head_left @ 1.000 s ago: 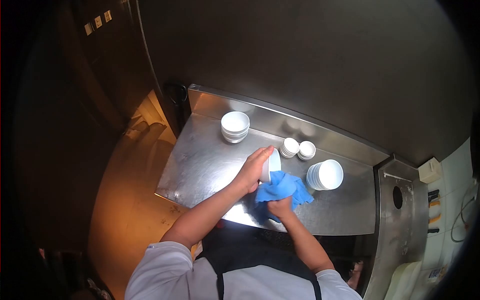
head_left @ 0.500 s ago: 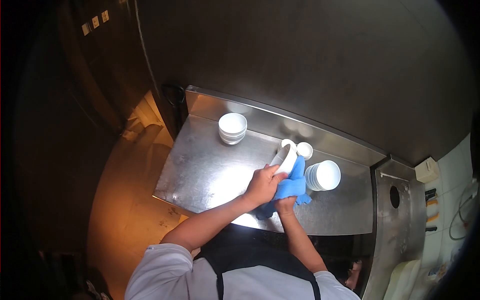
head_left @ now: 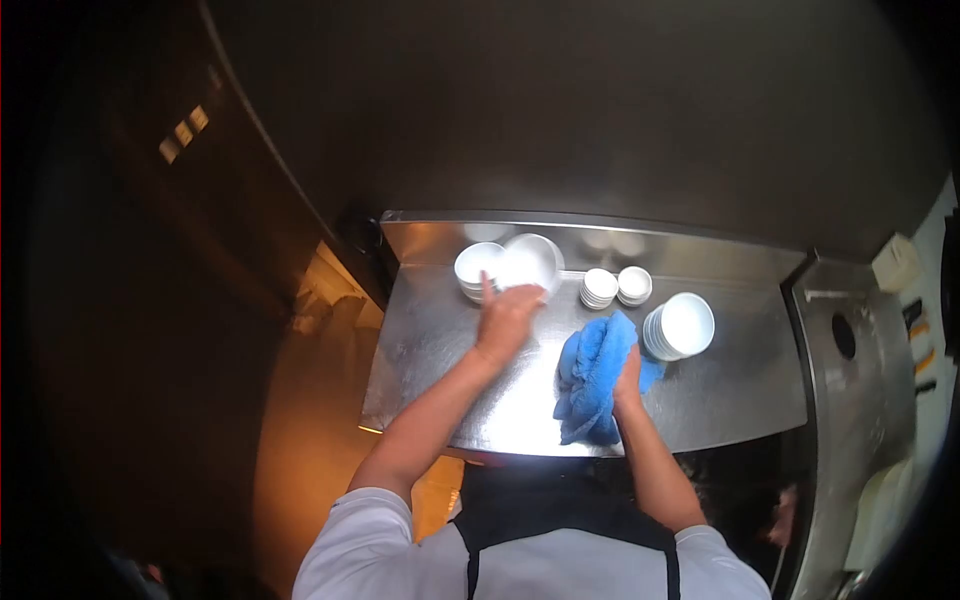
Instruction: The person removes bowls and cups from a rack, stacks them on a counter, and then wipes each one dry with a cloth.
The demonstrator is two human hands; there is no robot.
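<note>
My left hand is closed on the near edge of a white bowl, somewhat blurred by motion. That bowl is tilted and overlaps the right side of a stack of white bowls at the back left of the steel table. A blue cloth hangs bunched in my right hand, which is mostly hidden behind it. Just right of the cloth, a taller leaning stack of white bowls stands on the table.
Two short stacks of small white cups, one beside the other, stand near the raised back edge of the steel table. A steel counter with a round hole adjoins on the right. Knives hang on the wall there.
My left hand has carried the bowl away from the cloth, leftward to the back-left stack. My right hand keeps the cloth, which now hangs loose. The view has shifted slightly.
</note>
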